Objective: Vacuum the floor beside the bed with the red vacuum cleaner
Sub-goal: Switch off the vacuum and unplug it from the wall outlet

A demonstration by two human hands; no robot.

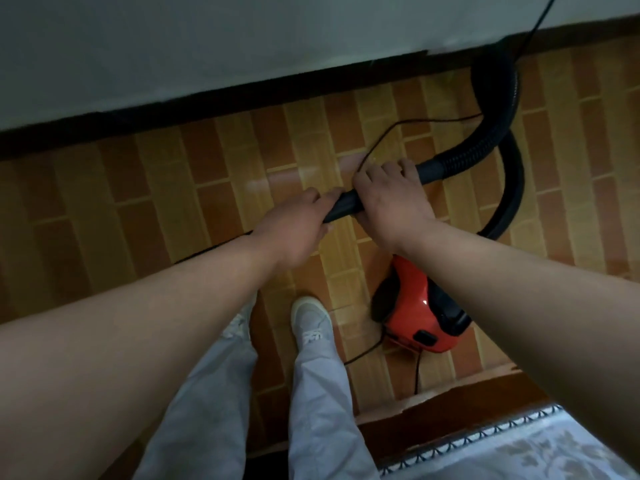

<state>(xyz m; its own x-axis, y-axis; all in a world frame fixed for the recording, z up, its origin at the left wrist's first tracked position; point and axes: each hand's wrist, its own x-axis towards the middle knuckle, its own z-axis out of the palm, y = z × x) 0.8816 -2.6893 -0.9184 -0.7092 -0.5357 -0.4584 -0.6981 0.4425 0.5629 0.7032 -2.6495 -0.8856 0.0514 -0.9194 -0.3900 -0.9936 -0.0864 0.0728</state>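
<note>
The red vacuum cleaner sits on the wood-pattern floor just right of my feet, partly hidden by my right forearm. Its black ribbed hose loops up at the right and comes back to a smooth black tube in mid-frame. My left hand grips the tube's left end. My right hand grips the tube just beside it, nearer the hose cuff. The tube's nozzle end is hidden under my left hand.
A pale wall with a dark skirting board runs across the top. A thin black power cord trails over the floor and another leaves the cleaner's rear. The bed's patterned cover fills the bottom right corner.
</note>
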